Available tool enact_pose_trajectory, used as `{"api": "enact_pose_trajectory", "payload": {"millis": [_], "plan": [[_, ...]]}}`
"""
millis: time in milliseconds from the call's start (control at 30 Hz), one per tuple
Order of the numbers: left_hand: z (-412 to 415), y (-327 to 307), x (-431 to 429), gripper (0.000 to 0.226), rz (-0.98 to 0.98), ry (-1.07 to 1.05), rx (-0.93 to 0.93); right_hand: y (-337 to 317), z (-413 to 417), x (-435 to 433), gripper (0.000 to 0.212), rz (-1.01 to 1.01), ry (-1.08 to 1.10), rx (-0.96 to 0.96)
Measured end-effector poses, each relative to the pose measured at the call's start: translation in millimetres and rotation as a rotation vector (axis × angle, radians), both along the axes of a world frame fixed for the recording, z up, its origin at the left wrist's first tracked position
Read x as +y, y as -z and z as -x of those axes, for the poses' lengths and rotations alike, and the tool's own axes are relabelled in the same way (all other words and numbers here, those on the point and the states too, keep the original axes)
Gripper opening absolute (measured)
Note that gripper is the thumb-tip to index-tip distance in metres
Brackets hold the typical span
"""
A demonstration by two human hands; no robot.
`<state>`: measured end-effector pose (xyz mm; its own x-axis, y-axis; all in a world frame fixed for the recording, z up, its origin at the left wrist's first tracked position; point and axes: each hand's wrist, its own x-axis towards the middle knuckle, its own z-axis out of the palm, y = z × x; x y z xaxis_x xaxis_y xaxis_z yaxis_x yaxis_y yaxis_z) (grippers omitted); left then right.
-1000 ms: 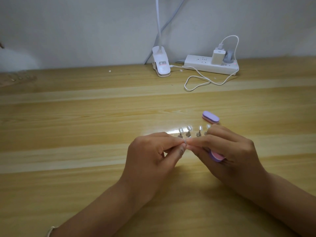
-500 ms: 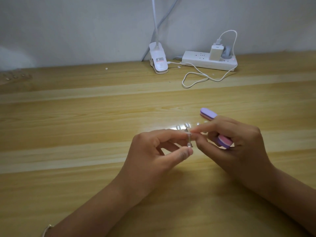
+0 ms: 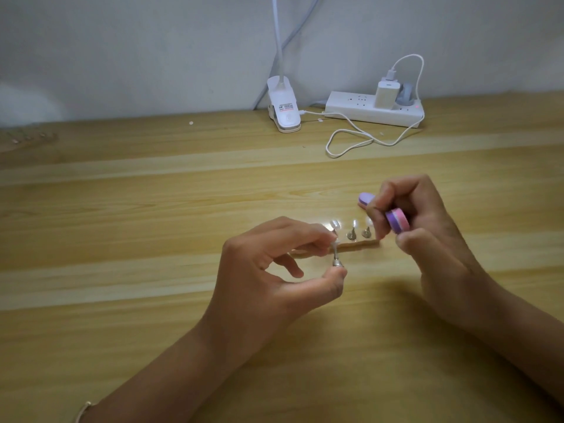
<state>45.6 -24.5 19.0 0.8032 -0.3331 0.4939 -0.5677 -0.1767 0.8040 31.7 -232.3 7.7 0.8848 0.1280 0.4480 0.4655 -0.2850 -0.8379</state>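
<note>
My left hand (image 3: 271,270) pinches a small metal nail stand (image 3: 427,256) between thumb and fingertips; a clear nail tip seems to sit on its top. Just beyond it, two more metal stands (image 3: 358,233) with clear tips sit in a row on the wooden table (image 3: 152,209). My right hand (image 3: 427,227) grips a purple-and-pink nail buffer block (image 3: 396,220), lifted above the table to the right of the row. Its purple far end (image 3: 365,199) sticks out past the fingers.
At the back by the wall stand a white clip lamp base (image 3: 283,109) and a white power strip (image 3: 375,111) with a charger and a looped white cable (image 3: 351,141). Small bits lie at the far left (image 3: 27,137).
My hands have parted: the left has lifted one stand out of the row toward me, and the right has risen to the right, turning the buffer block end-on.
</note>
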Motion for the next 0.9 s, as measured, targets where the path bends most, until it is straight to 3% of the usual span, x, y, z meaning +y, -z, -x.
{"api": "enact_pose_trajectory", "payload": {"millis": [100,233,333,467,600,900], "plan": [[-0.5,0.1,-0.3,0.024,0.004,0.009,0.009,1.9,1.7,3.7,0.022,0.117,-0.059,-0.103],[-2.7,0.4,0.4,0.025,0.006,0.041,0.006,4.1,1.9,6.8,0.03,0.332,-0.064,-0.373],[-4.5,1.7,0.8,0.022,0.058,0.062,0.053,2.9,-2.6,2.3,0.032,0.405,-0.002,-0.421],[-6.6,3.2,1.1,0.02,0.166,0.14,0.193,-0.6,-2.7,1.5,0.031,0.34,0.131,-0.46],[-5.6,3.9,-1.0,0.024,0.321,0.265,0.374,1.9,5.7,12.3,0.028,0.291,0.075,-0.593],[-6.7,3.5,-2.6,0.02,0.441,0.379,0.583,5.7,7.1,13.4,0.024,0.321,0.139,-0.698]]}}
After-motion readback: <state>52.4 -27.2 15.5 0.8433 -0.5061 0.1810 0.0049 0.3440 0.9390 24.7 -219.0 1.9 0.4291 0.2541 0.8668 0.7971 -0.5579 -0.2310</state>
